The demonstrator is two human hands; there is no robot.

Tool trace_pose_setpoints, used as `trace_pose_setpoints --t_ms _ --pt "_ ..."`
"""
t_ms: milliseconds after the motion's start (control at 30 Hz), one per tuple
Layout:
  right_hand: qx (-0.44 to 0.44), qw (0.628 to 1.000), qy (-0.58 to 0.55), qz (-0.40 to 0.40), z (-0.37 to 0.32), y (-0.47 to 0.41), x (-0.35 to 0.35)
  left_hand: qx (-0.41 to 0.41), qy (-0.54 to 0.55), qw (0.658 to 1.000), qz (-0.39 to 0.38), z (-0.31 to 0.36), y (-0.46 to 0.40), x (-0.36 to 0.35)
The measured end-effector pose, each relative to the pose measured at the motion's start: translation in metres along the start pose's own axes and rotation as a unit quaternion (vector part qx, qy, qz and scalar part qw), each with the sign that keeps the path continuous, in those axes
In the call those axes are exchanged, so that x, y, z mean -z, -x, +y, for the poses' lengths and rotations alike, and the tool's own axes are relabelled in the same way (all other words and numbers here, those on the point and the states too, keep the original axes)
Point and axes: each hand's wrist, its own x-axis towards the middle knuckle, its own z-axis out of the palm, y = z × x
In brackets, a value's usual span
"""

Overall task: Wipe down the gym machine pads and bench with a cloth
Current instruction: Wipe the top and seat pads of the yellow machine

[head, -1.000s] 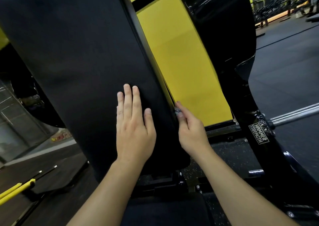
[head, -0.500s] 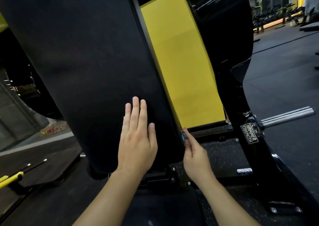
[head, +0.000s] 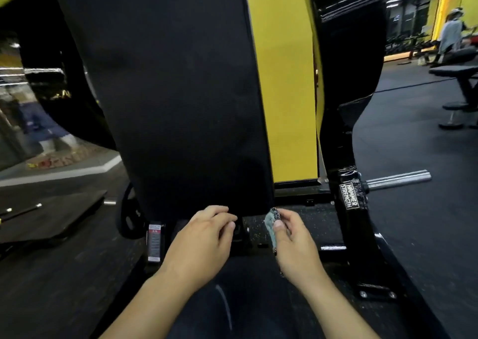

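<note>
Both hands dropped below pad (head: 168, 93), right hand (head: 292, 237) pinching cloth (head: 271, 222), left hand (head: 204, 237) loosely curled

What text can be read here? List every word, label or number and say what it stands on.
"HAMMER STRENGTH": white sticker on the machine's black frame post, running vertically.
Red and white label on the upright below the back pad: too small and blurred to read.
Coloured floor marking at left: blurred, unreadable.
</note>
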Motion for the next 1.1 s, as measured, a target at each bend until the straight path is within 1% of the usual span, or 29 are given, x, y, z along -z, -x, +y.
trace_pose_setpoints --t_ms 100,200,333,400,533,633,700,767,833,900,967,1033,1100 --pt "-0.001 1.0 0.024 -0.014 -0.005 0.023 -0.003 0.011 0.056 0.998 -0.017 -0.009 0.025 -0.004" --pt "-0.002 0.998 -0.004 -0.058 -0.011 0.05 -0.005 0.029 0.13 0.991 -0.022 -0.007 0.045 -0.011" --pt "-0.005 0.995 -0.035 -0.09 -0.015 0.07 -0.011 0.047 0.178 0.983 -0.026 -0.006 0.065 -0.023" --pt "-0.019 0.992 -0.058 -0.114 -0.018 0.075 -0.014 0.061 0.193 0.979 -0.016 -0.011 0.074 -0.026" --pt "-0.028 0.987 -0.074 -0.143 -0.025 0.078 -0.018 0.091 0.219 0.971 0.038 -0.022 0.086 -0.022" --pt "-0.012 0.99 -0.058 -0.125 -0.025 0.077 -0.023 0.123 0.219 0.966 0.052 -0.031 0.094 -0.019" --pt "0.0 0.994 -0.051 -0.097 -0.021 0.076 -0.025 0.149 0.226 0.961 0.05 -0.038 0.101 -0.017" --pt "0.006 0.995 -0.043 -0.085 -0.016 0.079 -0.024 0.163 0.219 0.961 0.042 -0.043 0.108 -0.016" --pt "0.018 0.995 -0.044 -0.09 -0.014 0.085 -0.022 0.16 0.225 0.961 0.036 -0.041 0.112 -0.015" --pt "0.045 0.992 -0.028 -0.113 -0.016 0.09 -0.021 0.136 0.26 0.956 0.026 -0.032 0.115 -0.013" --pt "0.069 0.987 -0.021 -0.146 -0.018 0.094 -0.021 0.103 0.29 0.952 -0.007 -0.019 0.117 -0.011" --pt "0.084 0.981 -0.027 -0.174 -0.022 0.096 -0.021 0.089 0.286 0.954 -0.036 -0.01 0.12 -0.011" --pt "0.103 0.977 -0.025 -0.185 -0.026 0.094 -0.018 0.085 0.264 0.96 -0.03 -0.007 0.119 -0.012"
